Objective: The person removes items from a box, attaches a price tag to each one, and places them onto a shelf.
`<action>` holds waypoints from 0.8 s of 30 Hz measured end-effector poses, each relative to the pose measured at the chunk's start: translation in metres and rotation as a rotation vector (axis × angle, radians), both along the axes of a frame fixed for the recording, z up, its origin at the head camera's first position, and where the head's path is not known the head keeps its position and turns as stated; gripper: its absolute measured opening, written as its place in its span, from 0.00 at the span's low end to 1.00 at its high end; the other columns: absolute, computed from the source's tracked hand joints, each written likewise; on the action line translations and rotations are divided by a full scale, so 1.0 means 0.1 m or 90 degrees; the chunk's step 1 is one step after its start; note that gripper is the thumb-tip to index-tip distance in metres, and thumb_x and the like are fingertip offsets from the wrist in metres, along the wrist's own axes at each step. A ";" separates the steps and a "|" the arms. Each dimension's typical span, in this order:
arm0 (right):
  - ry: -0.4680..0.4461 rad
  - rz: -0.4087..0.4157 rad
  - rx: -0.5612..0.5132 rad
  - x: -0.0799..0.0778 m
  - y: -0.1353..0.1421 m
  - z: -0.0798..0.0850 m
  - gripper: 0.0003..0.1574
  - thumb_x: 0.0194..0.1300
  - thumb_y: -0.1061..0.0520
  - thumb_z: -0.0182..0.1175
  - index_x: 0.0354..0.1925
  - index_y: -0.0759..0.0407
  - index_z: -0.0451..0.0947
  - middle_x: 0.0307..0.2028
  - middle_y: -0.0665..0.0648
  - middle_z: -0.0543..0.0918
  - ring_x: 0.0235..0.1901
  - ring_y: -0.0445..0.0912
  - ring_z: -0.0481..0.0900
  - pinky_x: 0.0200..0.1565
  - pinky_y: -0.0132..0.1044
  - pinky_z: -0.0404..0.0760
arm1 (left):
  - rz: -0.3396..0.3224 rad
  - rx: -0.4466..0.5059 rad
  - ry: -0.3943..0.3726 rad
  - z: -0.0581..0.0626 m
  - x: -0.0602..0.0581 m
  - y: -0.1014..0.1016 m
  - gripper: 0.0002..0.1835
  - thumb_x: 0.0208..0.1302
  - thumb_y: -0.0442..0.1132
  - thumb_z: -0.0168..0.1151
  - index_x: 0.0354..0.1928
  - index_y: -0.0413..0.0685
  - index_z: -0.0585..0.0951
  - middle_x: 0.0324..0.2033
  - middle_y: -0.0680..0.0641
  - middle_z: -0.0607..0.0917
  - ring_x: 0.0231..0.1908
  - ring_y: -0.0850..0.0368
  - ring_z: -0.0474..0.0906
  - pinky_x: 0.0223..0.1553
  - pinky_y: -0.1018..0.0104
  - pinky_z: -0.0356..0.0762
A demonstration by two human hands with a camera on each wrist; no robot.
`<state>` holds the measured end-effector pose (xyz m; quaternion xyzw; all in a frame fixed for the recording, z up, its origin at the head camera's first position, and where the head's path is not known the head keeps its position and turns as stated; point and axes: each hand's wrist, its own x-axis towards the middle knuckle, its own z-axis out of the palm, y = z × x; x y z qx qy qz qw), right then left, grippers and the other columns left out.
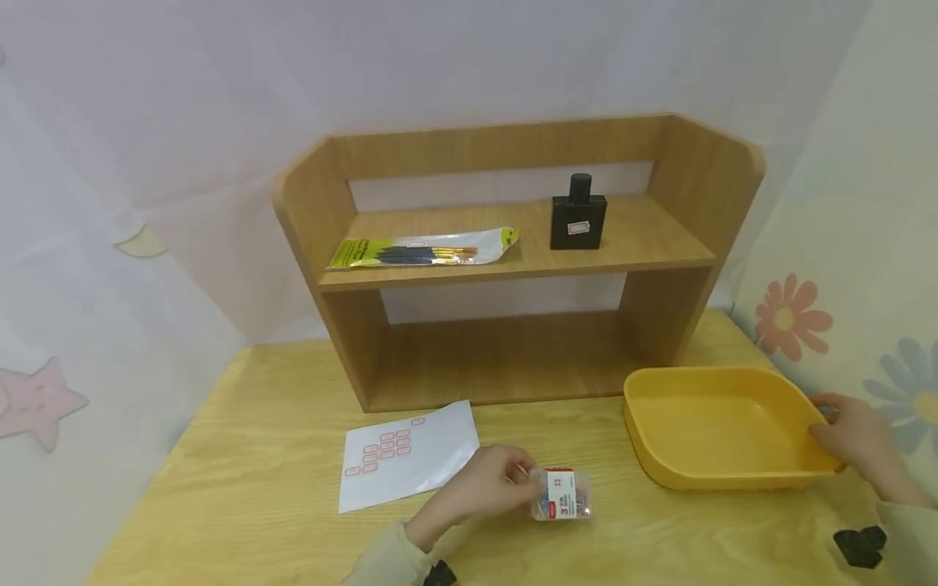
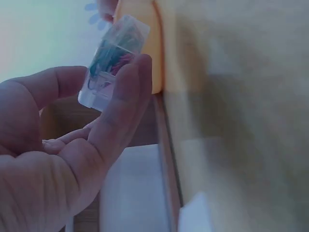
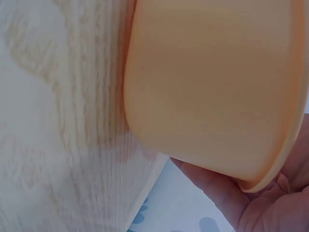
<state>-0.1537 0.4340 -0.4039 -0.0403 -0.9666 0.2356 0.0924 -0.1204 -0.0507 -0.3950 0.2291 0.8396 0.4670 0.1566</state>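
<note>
Between thumb and fingers my left hand [image 1: 489,482] pinches a small clear plastic box [image 1: 563,495] at its left end. The box has a white and red label; in the left wrist view coloured pieces like paper clips [image 2: 113,60] show through its wall. At the right of the table, my right hand [image 1: 859,439] grips the right end of a yellow plastic tray [image 1: 721,482], thumb over the rim. In the right wrist view the tray's outer wall [image 3: 207,87] fills much of the picture, with fingers [image 3: 212,186] against its end.
A wooden two-tier shelf [image 1: 513,277] stands behind the hands. On its upper board lie a bag of paintbrushes [image 1: 425,248] and a black square bottle [image 1: 578,224]. A white sheet with red-framed labels [image 1: 410,456] lies left of my left hand.
</note>
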 end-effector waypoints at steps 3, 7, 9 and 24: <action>0.012 -0.004 0.003 0.00 -0.01 0.04 0.26 0.54 0.69 0.52 0.47 0.89 0.64 0.32 0.85 0.75 0.11 0.50 0.74 0.14 0.44 0.74 | -0.005 0.005 -0.034 -0.11 0.06 -0.10 0.12 0.60 0.43 0.62 0.38 0.42 0.84 0.21 0.53 0.84 0.24 0.63 0.80 0.26 0.71 0.74; 0.009 -0.005 0.010 0.01 -0.02 0.04 0.26 0.54 0.68 0.52 0.48 0.88 0.64 0.32 0.84 0.76 0.12 0.49 0.75 0.14 0.43 0.75 | -0.021 0.037 -0.098 -0.22 0.13 -0.18 0.14 0.63 0.40 0.60 0.43 0.36 0.82 0.19 0.47 0.85 0.20 0.56 0.82 0.24 0.70 0.78; 0.007 -0.009 0.011 0.02 -0.03 0.03 0.25 0.55 0.68 0.53 0.48 0.88 0.65 0.34 0.85 0.75 0.12 0.49 0.75 0.14 0.43 0.75 | -0.026 0.047 -0.124 -0.24 0.16 -0.21 0.14 0.63 0.39 0.59 0.46 0.35 0.81 0.20 0.45 0.85 0.20 0.53 0.83 0.24 0.67 0.79; 0.004 -0.007 0.020 0.02 -0.02 0.02 0.26 0.51 0.68 0.52 0.46 0.88 0.65 0.32 0.83 0.77 0.12 0.50 0.75 0.15 0.43 0.75 | 0.040 0.027 -0.134 -0.25 0.17 -0.25 0.12 0.58 0.36 0.64 0.44 0.40 0.84 0.18 0.46 0.85 0.19 0.49 0.83 0.22 0.63 0.80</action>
